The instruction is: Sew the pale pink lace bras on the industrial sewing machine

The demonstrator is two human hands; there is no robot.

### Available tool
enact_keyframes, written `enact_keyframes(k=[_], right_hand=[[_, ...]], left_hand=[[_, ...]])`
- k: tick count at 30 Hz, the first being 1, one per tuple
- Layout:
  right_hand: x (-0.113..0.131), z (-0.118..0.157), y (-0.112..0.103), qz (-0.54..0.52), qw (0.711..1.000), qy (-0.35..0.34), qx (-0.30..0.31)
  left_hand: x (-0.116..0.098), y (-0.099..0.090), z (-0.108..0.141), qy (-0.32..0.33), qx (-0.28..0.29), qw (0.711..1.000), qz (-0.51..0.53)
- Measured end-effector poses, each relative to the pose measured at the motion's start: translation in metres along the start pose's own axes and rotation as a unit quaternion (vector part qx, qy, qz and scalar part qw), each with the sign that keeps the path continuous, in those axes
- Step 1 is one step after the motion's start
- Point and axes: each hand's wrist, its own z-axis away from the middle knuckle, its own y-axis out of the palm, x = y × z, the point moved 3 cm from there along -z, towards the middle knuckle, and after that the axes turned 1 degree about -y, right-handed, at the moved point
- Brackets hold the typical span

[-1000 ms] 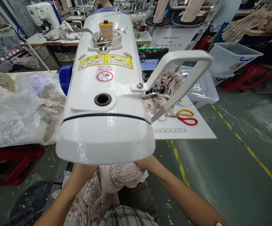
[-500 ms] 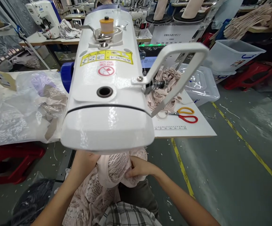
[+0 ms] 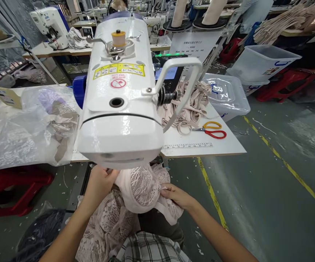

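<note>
A pale pink lace bra (image 3: 145,186) hangs just below the head of a white sewing machine (image 3: 120,136), its rounded cup facing up. My left hand (image 3: 101,183) is closed on the bra's left edge, close under the machine head. On the other side my right hand (image 3: 176,195) pinches the lace to the right of the cup between thumb and fingers. More lace pieces (image 3: 105,214) lie heaped over my lap, below the bra. The machine head hides the needle area and the bra's far edge.
Red-and-yellow-handled scissors (image 3: 213,130), a ruler strip (image 3: 187,146) and a pile of beige straps (image 3: 188,105) lie on the table's right side. A plastic bag (image 3: 29,127) covers the left side. Lidded plastic boxes (image 3: 225,94) stand beyond the table. Red stools (image 3: 15,189) are on the floor.
My right hand has moved right, drawing the lace outward, and the cup shows more fully. My left hand has come slightly up and right. The view has shifted, showing more of the machine's control screen.
</note>
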Motion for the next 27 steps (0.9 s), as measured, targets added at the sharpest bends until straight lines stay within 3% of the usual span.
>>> enact_keyframes(k=[2,5,8,11,13,14,15,17,19,23,25,27], right_hand=[[0.003,0.006,-0.001,-0.009,1.000,-0.007,-0.013],[0.016,0.017,-0.002,0.025,0.999,-0.025,-0.031],[0.046,0.028,0.008,0.111,0.992,-0.056,-0.011],[0.087,0.036,0.042,0.250,0.961,-0.094,0.066],[0.111,0.039,0.073,0.357,0.921,-0.096,0.121],[0.119,0.040,0.087,0.407,0.899,-0.089,0.139],[0.126,0.039,0.098,0.451,0.876,-0.080,0.152],[0.133,0.036,0.112,0.520,0.839,-0.060,0.151],[0.135,0.028,0.111,0.555,0.823,-0.046,0.108],[0.136,0.001,0.087,0.553,0.827,-0.102,-0.020],[0.138,-0.014,0.077,0.541,0.826,-0.151,-0.043],[0.141,-0.027,0.070,0.531,0.831,-0.155,-0.062]], left_hand=[[0.004,-0.005,0.003,0.021,-0.022,0.999,-0.017],[-0.001,-0.014,0.021,0.091,-0.127,0.986,-0.059],[-0.027,-0.011,0.058,0.243,-0.188,0.949,-0.069],[-0.063,0.012,0.094,0.469,-0.114,0.873,-0.070],[-0.076,0.031,0.107,0.558,-0.035,0.822,-0.104],[-0.078,0.039,0.107,0.559,0.007,0.821,-0.115],[-0.075,0.045,0.103,0.527,0.051,0.839,-0.121],[-0.061,0.052,0.090,0.405,0.136,0.897,-0.116],[-0.042,0.049,0.075,0.284,0.183,0.935,-0.104],[-0.021,0.025,0.046,0.179,0.160,0.969,-0.059],[-0.018,0.012,0.032,0.123,0.146,0.981,-0.042],[-0.016,0.002,0.020,0.071,0.128,0.989,-0.027]])
